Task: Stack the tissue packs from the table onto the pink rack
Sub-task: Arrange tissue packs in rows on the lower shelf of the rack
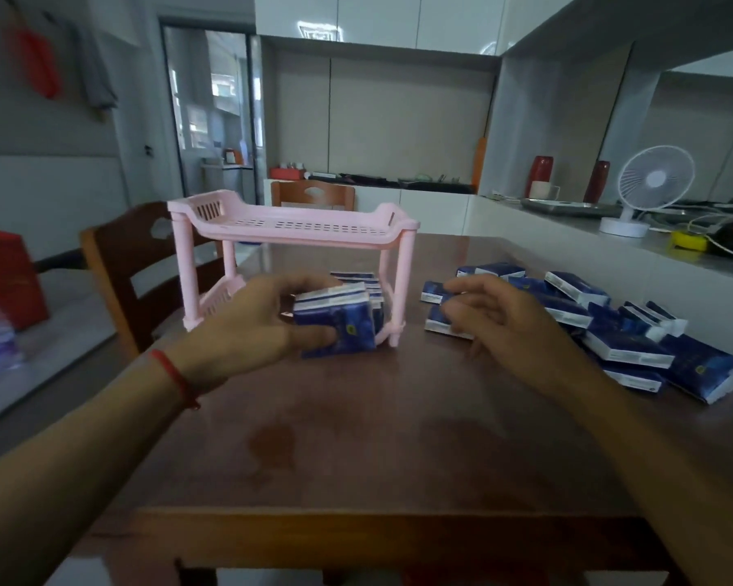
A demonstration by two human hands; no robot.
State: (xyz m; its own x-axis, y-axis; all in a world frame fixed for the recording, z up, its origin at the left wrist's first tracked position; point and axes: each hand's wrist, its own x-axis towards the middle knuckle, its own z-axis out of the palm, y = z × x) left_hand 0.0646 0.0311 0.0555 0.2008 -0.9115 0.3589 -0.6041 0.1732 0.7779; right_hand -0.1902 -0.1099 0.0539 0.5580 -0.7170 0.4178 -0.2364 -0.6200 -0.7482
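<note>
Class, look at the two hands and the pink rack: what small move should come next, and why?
Probably the left hand should slide its tissue packs onto the pink rack's lower shelf, beside the packs already there. The held packs sit at the shelf's front edge, and the right hand is open over the loose pile.

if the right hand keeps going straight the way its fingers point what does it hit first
Probably the loose tissue packs on the table: the right hand points left and slightly forward, fingertips already at them. Beyond those stands the pink rack leg, though depth is hard to judge.
</note>
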